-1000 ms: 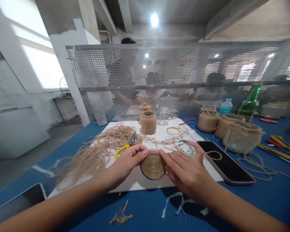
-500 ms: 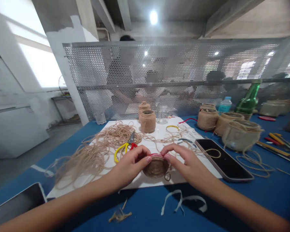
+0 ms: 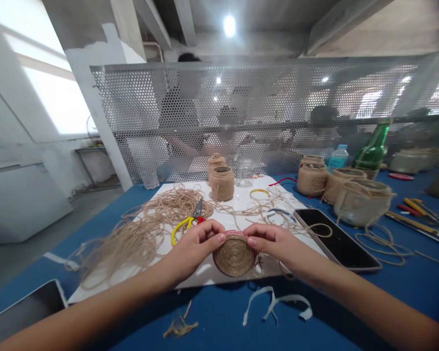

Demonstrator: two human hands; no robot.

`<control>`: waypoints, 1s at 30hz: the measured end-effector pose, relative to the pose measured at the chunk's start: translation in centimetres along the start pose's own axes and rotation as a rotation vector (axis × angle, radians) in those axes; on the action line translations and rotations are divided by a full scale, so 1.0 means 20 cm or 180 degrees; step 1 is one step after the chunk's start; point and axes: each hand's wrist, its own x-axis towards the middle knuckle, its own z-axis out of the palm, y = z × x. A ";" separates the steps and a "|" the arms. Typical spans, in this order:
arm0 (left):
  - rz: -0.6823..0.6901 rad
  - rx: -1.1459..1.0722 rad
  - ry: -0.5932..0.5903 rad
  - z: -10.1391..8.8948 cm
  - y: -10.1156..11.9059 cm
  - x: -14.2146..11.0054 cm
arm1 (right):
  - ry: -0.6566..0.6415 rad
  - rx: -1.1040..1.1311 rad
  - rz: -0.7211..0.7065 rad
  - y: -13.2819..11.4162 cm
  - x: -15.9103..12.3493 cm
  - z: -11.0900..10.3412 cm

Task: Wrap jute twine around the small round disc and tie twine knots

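Observation:
Between my hands is a round lid wound with twine (image 3: 234, 257), its coiled face turned toward me and a reddish rim along the top. My left hand (image 3: 206, 239) pinches its upper left edge with thumb and fingers. On the upper right edge, my right hand (image 3: 269, 239) grips it the same way. Scissors (image 3: 188, 222) with yellow and red handles lie just beyond my left hand. Behind them spreads a loose heap of twine (image 3: 161, 209). A strand of twine hangs by the lid's right side.
White paper (image 3: 190, 285) covers part of the blue table (image 3: 139, 321). A black phone (image 3: 338, 241) lies right, near several twine-wrapped jars (image 3: 312, 179) and a green bottle (image 3: 373, 146). One wrapped jar (image 3: 223, 184) stands ahead. People sit behind a perforated screen (image 3: 278, 97).
Both hands have tipped the lid up, so its coiled face now shows more fully toward me. The camera view has shifted slightly.

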 end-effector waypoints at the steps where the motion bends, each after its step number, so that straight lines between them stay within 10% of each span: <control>1: -0.0004 -0.0005 0.0012 0.00 0.00 0.00 | -0.0032 -0.0064 0.0014 0.00 0.00 0.00; 16: 0.0432 0.1460 -0.0413 0.03 0.04 -0.05 | -0.0394 -0.0349 0.0203 -0.03 -0.03 0.05; 30: 0.0093 0.0527 -0.0038 -0.01 0.01 -0.01 | 0.0765 -0.3446 -0.1148 -0.04 -0.06 0.02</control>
